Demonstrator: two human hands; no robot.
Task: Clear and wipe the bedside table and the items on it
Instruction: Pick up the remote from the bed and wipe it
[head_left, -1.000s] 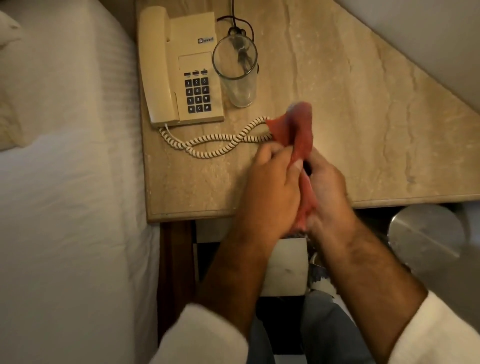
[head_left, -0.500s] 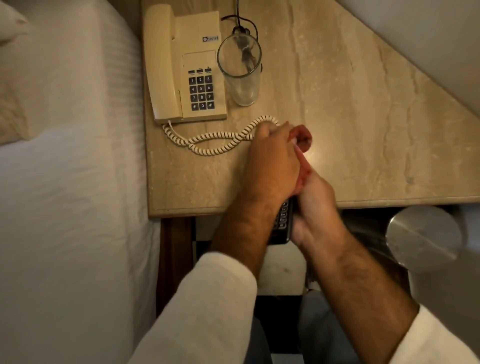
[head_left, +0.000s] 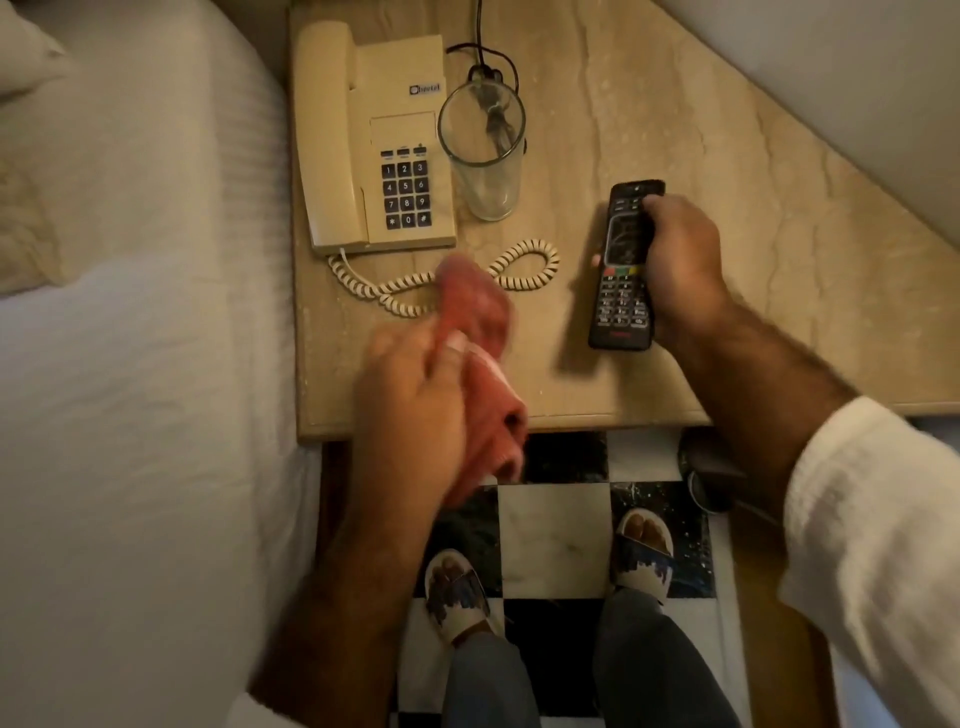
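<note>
Beside a white bed, the marble-topped desk (head_left: 701, 291) carries a cream telephone (head_left: 371, 150), its coiled cord (head_left: 524, 267) and an empty glass (head_left: 483, 150). Our right hand (head_left: 680, 260) wraps its fingers around a black remote (head_left: 623, 270), whose long axis runs away from us, near end low over the desk. Our left hand (head_left: 410, 405), blurred, bunches a red cloth (head_left: 480, 338) at the front edge just before the cord, likely nearer the telephone for wiping.
</note>
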